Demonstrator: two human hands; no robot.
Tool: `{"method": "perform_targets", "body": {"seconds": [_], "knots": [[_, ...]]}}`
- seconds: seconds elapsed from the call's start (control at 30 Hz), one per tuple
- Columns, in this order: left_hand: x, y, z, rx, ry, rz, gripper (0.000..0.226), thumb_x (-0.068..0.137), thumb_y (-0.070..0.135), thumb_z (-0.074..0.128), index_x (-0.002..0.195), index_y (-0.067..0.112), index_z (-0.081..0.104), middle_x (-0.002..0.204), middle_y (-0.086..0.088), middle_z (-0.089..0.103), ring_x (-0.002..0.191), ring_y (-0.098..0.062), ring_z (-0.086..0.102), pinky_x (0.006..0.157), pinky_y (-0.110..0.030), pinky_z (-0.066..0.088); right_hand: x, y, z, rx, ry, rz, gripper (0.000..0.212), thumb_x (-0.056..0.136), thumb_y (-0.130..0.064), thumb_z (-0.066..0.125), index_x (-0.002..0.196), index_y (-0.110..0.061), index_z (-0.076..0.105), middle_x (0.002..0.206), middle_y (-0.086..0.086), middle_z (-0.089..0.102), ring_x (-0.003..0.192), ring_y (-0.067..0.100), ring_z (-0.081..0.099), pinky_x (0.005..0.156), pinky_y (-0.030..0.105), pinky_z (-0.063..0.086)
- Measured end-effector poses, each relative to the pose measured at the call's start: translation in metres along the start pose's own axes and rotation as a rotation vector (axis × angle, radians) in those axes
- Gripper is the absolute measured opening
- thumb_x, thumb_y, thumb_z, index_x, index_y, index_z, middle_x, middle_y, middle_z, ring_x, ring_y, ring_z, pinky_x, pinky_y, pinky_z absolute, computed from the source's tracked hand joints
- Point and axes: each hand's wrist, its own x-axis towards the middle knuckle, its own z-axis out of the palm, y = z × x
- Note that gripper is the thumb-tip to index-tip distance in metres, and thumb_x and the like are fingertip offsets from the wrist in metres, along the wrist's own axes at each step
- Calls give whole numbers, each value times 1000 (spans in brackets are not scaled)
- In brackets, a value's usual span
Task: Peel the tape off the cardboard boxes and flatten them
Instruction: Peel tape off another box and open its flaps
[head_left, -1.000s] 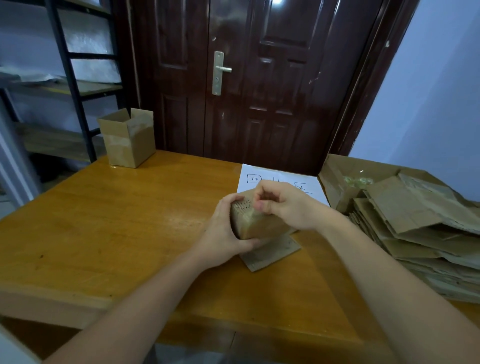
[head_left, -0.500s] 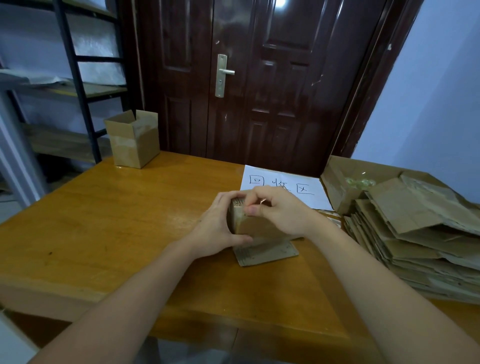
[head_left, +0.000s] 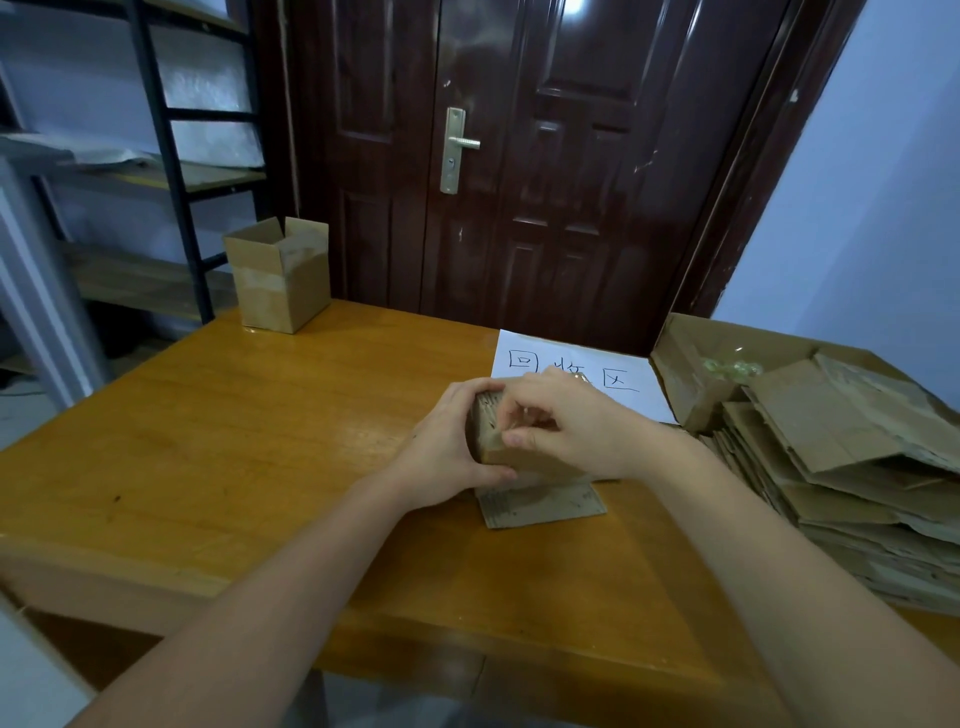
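As we work at desk (head_left: 218, 467) centre, left hand (head_left: 441, 452) cups small box (head_left: 524, 460) at 9 o'clock end; right hand (head_left: 566, 428) pinches its top edge. We judge cardboard light, crushable: hold corners, peel tape gently.

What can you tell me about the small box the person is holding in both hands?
The box is small, brown cardboard, worn-looking, held near the middle of the wooden table. One flap hangs open below it and lies on the tabletop. The left hand grips its left end, fingers curled over the top and thumb underneath. The right hand covers its top, fingers pinching at the upper left edge, probably at tape, though no tape is clearly visible. Most of it is hidden by the hands.
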Motion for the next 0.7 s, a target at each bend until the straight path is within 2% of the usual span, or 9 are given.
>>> {"method": "perform_targets", "body": {"seconds": [0.1, 0.2, 0.33, 0.43, 0.5, 0.57, 0.7], "knots": [[2, 0, 1, 12, 0, 8, 100, 64, 55, 91, 146, 47, 35, 141, 23, 41, 128, -4, 48, 105, -42, 52, -7, 0, 12, -146, 127, -84, 10, 94, -25, 69, 98, -25, 60, 102, -12, 58, 96, 14, 47, 85, 32, 44], [5, 0, 0, 36, -3, 3, 100, 64, 54, 92, 146, 47, 35, 139, 23, 42, 126, -5, 48, 103, -42, 53, -12, -3, 25, -220, 249, -64, 15, 93, -19, 68, 106, -20, 61, 114, -5, 61, 106, 13, 50, 89, 36, 49], [5, 2, 1, 66, 15, 1, 102, 64, 56, 92, 147, 43, 34, 139, 21, 43, 125, -7, 49, 103, -41, 53, -15, -10, 35, -234, 349, -20, 32, 95, -14, 66, 126, -18, 61, 124, -2, 60, 111, 12, 50, 93, 29, 46], [5, 1, 1, 69, 10, -1, 102, 64, 57, 92, 147, 45, 33, 140, 21, 42, 126, -6, 48, 104, -42, 52, -16, -9, 36, -263, 371, -97, 6, 97, -12, 60, 98, -11, 65, 103, 1, 59, 90, 10, 43, 75, 35, 48], [5, 1, 0, 61, 9, -6, 104, 61, 61, 92, 146, 47, 34, 140, 22, 43, 126, -5, 49, 103, -42, 53, -17, -4, 38, -313, 385, -148, 13, 98, -14, 55, 90, -8, 64, 96, 4, 58, 86, 17, 46, 67, 41, 47], [5, 0, -1, 58, 7, -9, 105, 58, 65, 91, 145, 49, 35, 140, 23, 44, 125, -6, 51, 102, -42, 54, -17, 3, 42, -351, 406, -195, 13, 97, -13, 57, 89, -7, 66, 94, 6, 59, 85, 22, 50, 67, 41, 47], [5, -1, -10, 53, -9, -32, 103, 57, 62, 92, 143, 53, 36, 140, 26, 45, 127, -5, 50, 102, -43, 55, -28, 17, 48, -403, 365, -291, 4, 92, -9, 68, 89, -9, 67, 100, 8, 62, 91, 20, 53, 72, 30, 49]]}}
